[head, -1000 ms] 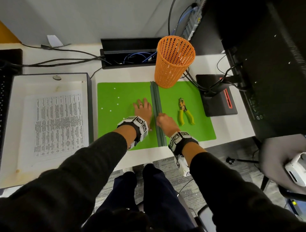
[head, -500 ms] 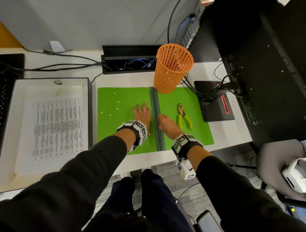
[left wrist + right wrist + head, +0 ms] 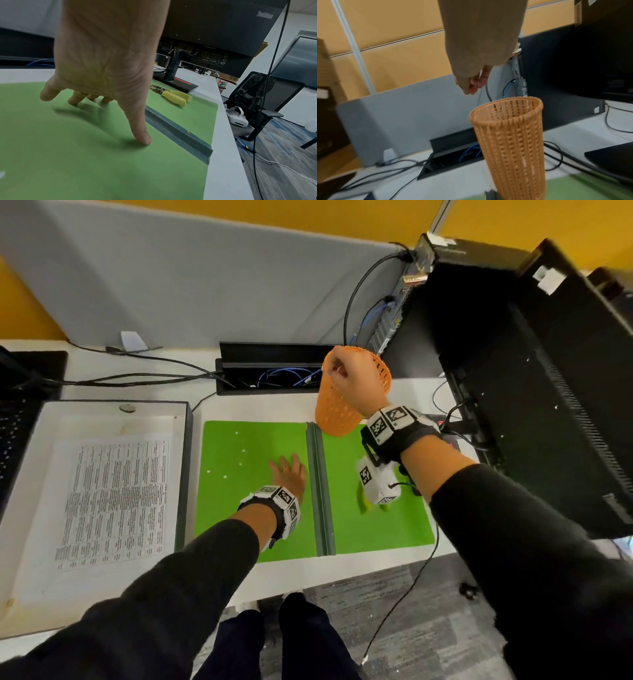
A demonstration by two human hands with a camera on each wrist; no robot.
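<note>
Black cable box [image 3: 274, 356] sits open at the back of the desk [image 3: 308, 571], blue leads [image 3: 281, 376] coiled inside. Left of the box, nearer the front edge, a white tray [image 3: 102, 422] carries a printed sheet [image 3: 113, 505], a coin [image 3: 127, 408] by its far rim. Black cables [image 3: 137, 378] trail left from the box. Right of it stand the computer tower [image 3: 411, 302] and the big monitor [image 3: 548, 405], while yellow-handled pliers [image 3: 174, 97] lie front-right of it

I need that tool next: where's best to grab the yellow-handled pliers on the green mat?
Take the pliers by both yellow handles, coming down from above on the near side: they lie flat on the mat, handles side by side, metal head pointing away.
</note>
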